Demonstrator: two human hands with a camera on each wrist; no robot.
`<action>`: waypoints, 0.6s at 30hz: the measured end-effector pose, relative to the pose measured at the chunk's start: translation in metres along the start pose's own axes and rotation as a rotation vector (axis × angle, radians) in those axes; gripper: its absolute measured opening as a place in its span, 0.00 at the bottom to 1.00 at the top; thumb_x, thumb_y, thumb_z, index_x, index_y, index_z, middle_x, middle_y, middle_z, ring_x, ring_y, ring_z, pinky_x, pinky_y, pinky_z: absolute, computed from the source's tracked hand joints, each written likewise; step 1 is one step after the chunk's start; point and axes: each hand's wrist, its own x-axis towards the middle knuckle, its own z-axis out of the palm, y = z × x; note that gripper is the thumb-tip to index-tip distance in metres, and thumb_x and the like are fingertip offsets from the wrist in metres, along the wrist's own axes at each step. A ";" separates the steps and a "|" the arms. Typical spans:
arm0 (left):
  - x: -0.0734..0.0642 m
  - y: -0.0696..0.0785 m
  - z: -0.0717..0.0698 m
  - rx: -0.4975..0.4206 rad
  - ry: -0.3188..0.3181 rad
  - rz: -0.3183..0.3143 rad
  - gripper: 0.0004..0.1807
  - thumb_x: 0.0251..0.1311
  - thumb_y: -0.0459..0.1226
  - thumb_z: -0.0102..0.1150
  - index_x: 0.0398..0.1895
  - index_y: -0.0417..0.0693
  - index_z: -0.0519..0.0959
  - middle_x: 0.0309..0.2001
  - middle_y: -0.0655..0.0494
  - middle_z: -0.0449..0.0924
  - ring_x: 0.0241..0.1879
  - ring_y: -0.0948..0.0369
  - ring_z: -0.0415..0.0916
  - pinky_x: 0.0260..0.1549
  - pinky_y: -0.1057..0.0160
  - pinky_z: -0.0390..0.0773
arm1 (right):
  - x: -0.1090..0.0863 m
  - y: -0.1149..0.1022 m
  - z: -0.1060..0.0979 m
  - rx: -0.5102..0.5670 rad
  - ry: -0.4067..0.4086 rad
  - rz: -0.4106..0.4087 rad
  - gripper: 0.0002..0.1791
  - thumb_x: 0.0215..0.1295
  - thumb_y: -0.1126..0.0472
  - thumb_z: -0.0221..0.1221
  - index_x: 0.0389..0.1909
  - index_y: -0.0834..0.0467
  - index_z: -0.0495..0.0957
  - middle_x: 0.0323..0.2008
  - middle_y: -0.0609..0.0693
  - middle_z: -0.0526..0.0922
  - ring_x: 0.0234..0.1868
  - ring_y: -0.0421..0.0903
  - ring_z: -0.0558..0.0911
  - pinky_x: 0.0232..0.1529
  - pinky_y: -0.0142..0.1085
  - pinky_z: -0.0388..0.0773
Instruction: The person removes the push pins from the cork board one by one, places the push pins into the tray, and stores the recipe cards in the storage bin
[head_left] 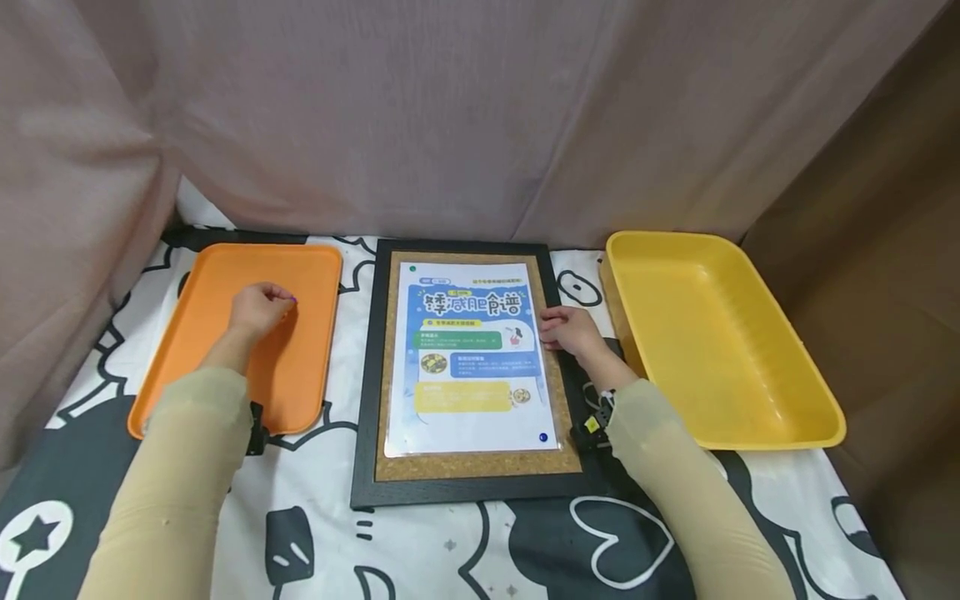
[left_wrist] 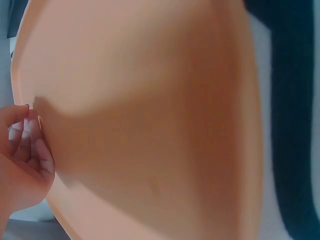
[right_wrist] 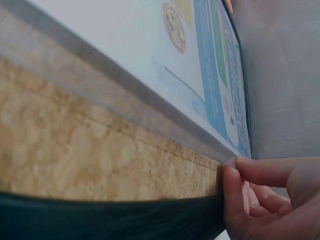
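Observation:
A laminated poster (head_left: 467,433) lies on a framed corkboard (head_left: 480,467), with a green pushpin (head_left: 412,268) at its top left corner and a blue pushpin (head_left: 543,437) at its bottom right. At the poster's right edge my right hand (head_left: 573,331) pinches the clear border between thumb and forefinger; the right wrist view shows that border (right_wrist: 150,107) raised off the cork. Over the orange tray (head_left: 292,392), my left hand (head_left: 258,308) has thumb and forefinger together. A tiny purple pushpin (head_left: 294,299) shows at its fingertips, mostly hidden by them.
To the right stands a deep yellow bin (head_left: 720,333), close beside my right forearm. The corkboard has a raised black frame (head_left: 367,400). A patterned black and white cloth (head_left: 420,550) covers the table, and brown curtains (head_left: 375,117) hang behind it.

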 end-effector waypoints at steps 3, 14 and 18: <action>0.000 0.002 0.000 0.033 -0.013 0.005 0.14 0.65 0.38 0.48 0.43 0.34 0.74 0.42 0.40 0.73 0.38 0.52 0.68 0.33 0.64 0.70 | 0.001 0.001 0.000 -0.003 -0.008 0.013 0.23 0.64 0.70 0.54 0.60 0.61 0.69 0.49 0.58 0.78 0.40 0.45 0.79 0.42 0.31 0.79; 0.001 0.002 0.001 0.045 -0.047 -0.010 0.15 0.66 0.39 0.47 0.44 0.35 0.73 0.41 0.41 0.73 0.38 0.52 0.68 0.33 0.63 0.69 | 0.006 0.002 0.000 -0.024 -0.006 0.017 0.23 0.64 0.70 0.54 0.61 0.60 0.69 0.50 0.59 0.78 0.39 0.43 0.79 0.37 0.27 0.78; 0.002 0.002 0.000 0.044 -0.049 -0.014 0.15 0.65 0.39 0.47 0.45 0.35 0.73 0.41 0.41 0.72 0.38 0.51 0.68 0.34 0.61 0.70 | 0.006 0.002 0.000 -0.022 -0.011 0.015 0.23 0.64 0.70 0.54 0.61 0.61 0.68 0.49 0.59 0.78 0.38 0.43 0.79 0.37 0.28 0.79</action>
